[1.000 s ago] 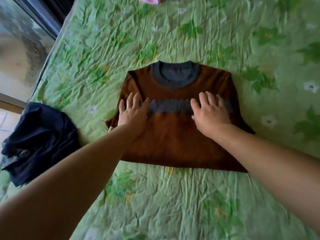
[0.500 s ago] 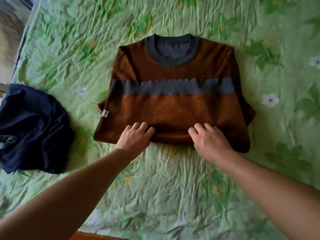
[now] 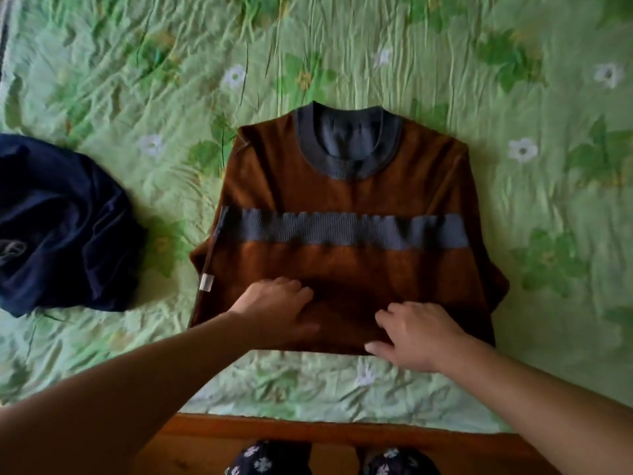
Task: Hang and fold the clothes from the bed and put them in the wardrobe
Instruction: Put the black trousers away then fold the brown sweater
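Brown sweater (image 3: 342, 197) lies with hem beneath both hands (image 3: 274, 306) (image 3: 418, 334).

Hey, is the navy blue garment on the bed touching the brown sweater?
Apart. The head view shows a strip of green bedspread lying between the navy garment and the left edge of the brown sweater.
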Tool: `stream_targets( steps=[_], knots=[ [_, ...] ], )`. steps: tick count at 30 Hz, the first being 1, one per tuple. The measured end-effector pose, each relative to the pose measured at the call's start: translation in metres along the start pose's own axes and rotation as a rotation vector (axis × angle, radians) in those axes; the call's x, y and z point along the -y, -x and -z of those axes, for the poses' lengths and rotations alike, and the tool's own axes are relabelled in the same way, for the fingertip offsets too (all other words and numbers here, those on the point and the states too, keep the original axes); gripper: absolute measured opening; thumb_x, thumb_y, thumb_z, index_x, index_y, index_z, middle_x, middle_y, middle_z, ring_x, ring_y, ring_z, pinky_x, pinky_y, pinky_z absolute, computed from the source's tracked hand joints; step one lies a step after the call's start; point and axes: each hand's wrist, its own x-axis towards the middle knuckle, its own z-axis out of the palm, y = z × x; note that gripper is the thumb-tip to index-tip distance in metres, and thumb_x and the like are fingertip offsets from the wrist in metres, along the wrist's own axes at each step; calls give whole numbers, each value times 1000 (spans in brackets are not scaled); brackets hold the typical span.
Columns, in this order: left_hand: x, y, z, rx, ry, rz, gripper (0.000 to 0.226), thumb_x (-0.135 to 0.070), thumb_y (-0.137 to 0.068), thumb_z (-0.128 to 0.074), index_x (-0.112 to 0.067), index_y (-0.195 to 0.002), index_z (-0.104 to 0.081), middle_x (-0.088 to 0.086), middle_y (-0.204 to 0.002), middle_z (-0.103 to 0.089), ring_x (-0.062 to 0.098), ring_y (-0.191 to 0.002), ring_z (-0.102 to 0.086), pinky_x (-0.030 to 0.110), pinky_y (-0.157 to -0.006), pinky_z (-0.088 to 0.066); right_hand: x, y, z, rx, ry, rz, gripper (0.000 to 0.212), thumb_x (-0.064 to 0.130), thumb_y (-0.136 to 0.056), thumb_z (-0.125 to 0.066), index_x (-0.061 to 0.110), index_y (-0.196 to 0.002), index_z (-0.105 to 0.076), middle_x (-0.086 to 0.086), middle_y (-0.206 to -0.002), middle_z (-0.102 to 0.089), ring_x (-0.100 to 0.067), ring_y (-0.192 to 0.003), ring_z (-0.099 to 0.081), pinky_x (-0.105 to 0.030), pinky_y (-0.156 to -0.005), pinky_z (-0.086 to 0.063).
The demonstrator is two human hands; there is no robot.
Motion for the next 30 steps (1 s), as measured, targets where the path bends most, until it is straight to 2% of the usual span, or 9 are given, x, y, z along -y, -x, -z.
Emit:
stream_targets(
  steps=[2, 4, 8, 13, 17, 22, 24, 27, 30],
  knots=[
    [18, -22, 16, -296, -53, 44, 49, -62, -83, -52, -29, -119, -56, 1, -117, -55, 29, -112, -54, 42, -89, -41, -12, -19, 22, -317, -52, 16, 41, 58, -92, -52, 22, -111, -59, -3, -108, -59, -29, -106, -58, -39, -80, -49],
    [36, -46, 37, -409, 28, 150, 62, -59, -82, -62, -28, -133, -49, 7, -131, -48, 32, -120, -48, 49, -98, -40, -29, -43, 48, -564, -18, -43, 45, 50, -85, -65, 19, -117, -59, -7, -111, -56, -33, -107, -55, -44, -83, -49],
    [57, -90, 69, -83, 226, 246, 75, -54, -76, -75, -30, -139, -42, 4, -131, -49, 28, -116, -55, 48, -97, -44, -54, -84, 93, -333, 8, -208, 63, 55, -84, -66, 24, -135, -46, -6, -131, -53, -32, -125, -47, -51, -101, -36],
    [61, -106, 89, 143, 233, 153, 42, -40, -74, -82, -22, -109, -67, -8, -86, -62, 16, -81, -61, 33, -74, -52, -58, -93, 112, -94, -90, -213, 51, 54, -84, -68, 25, -124, -60, -1, -123, -64, -28, -122, -53, -47, -103, -35],
    [63, -100, 82, 80, 191, 107, 36, -43, -73, -78, -31, -105, -66, -3, -107, -48, 17, -93, -51, 37, -79, -51, -59, -75, 97, -162, 50, -107, 47, 53, -90, -57, 32, -132, -56, 4, -128, -55, -26, -128, -42, -50, -103, -31],
    [68, -98, 77, 78, 343, 153, 49, -39, -79, -78, -26, -115, -47, -3, -96, -58, 15, -80, -59, 34, -66, -51, -74, -68, 76, -194, -297, -84, 54, 45, -94, -61, 23, -141, -47, 2, -127, -57, -24, -119, -57, -43, -100, -46],
    [68, -102, 79, 116, 408, 183, 42, -38, -79, -78, -24, -108, -51, -6, -89, -58, 13, -80, -59, 30, -64, -48, -78, -71, 79, -193, -489, -110, 49, 45, -92, -65, 23, -135, -55, 5, -122, -55, -21, -115, -57, -38, -95, -49],
    [70, -109, 85, 165, 383, 101, 19, -31, -84, -75, -22, -95, -62, -10, -86, -59, 14, -85, -60, 28, -71, -43, -80, -79, 88, -203, -579, -98, 13, 36, -93, -66, 29, -103, -62, 13, -95, -54, -16, -94, -59, -29, -74, -46],
    [73, -106, 92, 116, 348, 7, 21, -27, -89, -70, -25, -107, -60, -14, -94, -54, 16, -99, -59, 29, -82, -42, -81, -81, 97, -250, -557, -59, 7, 26, -98, -61, 32, -99, -57, 11, -86, -61, -14, -83, -62, -29, -65, -47]
  ],
)
